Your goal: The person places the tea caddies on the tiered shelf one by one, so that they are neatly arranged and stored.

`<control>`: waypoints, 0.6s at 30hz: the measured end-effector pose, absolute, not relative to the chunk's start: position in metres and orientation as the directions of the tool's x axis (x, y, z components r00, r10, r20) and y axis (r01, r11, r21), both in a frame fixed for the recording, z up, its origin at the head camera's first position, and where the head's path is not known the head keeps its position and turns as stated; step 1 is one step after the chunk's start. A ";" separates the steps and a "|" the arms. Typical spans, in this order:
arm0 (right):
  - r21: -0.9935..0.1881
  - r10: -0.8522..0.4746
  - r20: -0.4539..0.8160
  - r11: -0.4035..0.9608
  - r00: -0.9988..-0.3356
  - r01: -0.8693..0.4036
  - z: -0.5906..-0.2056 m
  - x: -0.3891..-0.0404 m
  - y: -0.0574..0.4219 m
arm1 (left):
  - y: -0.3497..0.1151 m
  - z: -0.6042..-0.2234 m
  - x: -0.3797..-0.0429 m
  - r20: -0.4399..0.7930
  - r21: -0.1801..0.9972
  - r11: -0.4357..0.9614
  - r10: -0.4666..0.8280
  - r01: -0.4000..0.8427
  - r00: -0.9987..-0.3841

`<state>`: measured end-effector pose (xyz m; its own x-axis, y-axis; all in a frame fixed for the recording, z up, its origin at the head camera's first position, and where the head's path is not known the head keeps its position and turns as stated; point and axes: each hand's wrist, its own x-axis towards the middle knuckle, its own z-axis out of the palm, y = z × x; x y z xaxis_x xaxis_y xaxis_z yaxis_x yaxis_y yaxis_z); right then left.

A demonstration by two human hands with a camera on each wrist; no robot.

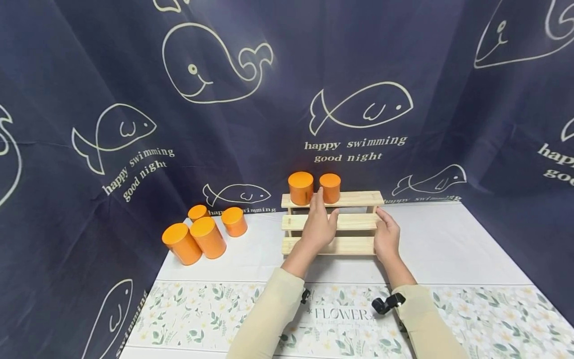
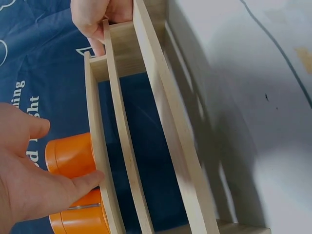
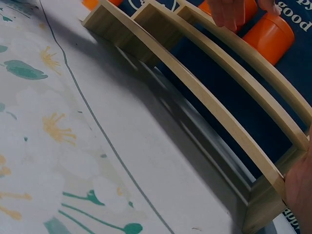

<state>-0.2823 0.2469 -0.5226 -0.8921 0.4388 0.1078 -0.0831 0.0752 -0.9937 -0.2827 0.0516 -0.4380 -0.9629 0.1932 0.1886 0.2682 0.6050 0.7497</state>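
Observation:
A three-tier wooden shelf [image 1: 350, 222] stands toward the back of the table. On its top tier are a larger orange canister [image 1: 300, 188] and, to its right, a smaller orange canister [image 1: 332, 188]. My left hand [image 1: 317, 225] reaches over the tiers with straight fingers, its fingertips at the gap between the two canisters. In the left wrist view the left hand's fingers [image 2: 63, 192] overlap the canisters, right by the top board. My right hand [image 1: 387, 235] grips the shelf's right end; in the right wrist view, part of that hand [image 3: 298, 187] shows at the boards' ends.
Left of the shelf several orange canisters stand on the white table, two tall ones [image 1: 181, 244] in front and shorter ones [image 1: 234, 222] behind. A flower-print runner [image 1: 202, 309] crosses the table's front. A dark blue fish-print curtain [image 1: 287, 124] hangs behind and at the sides.

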 end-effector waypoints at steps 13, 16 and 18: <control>-0.993 0.428 0.098 0.102 -0.898 -0.060 -0.524 -0.284 0.247 | 0.034 -0.440 -0.277 0.210 0.767 0.575 0.195 0.285 -0.958; -0.993 0.432 0.100 0.104 -0.896 -0.061 -0.525 -0.284 0.248 | 0.032 -0.440 -0.277 0.208 0.782 0.559 0.184 0.276 -0.961; -0.993 0.436 0.102 0.103 -0.894 -0.062 -0.525 -0.285 0.248 | 0.029 -0.441 -0.277 0.209 0.792 0.545 0.180 0.274 -0.961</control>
<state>-0.2845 0.2476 -0.5250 -0.8943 0.4359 0.1016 -0.0625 0.1032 -0.9927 -0.2768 0.0293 -0.4413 -0.9612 0.1797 0.2092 0.2743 0.5449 0.7923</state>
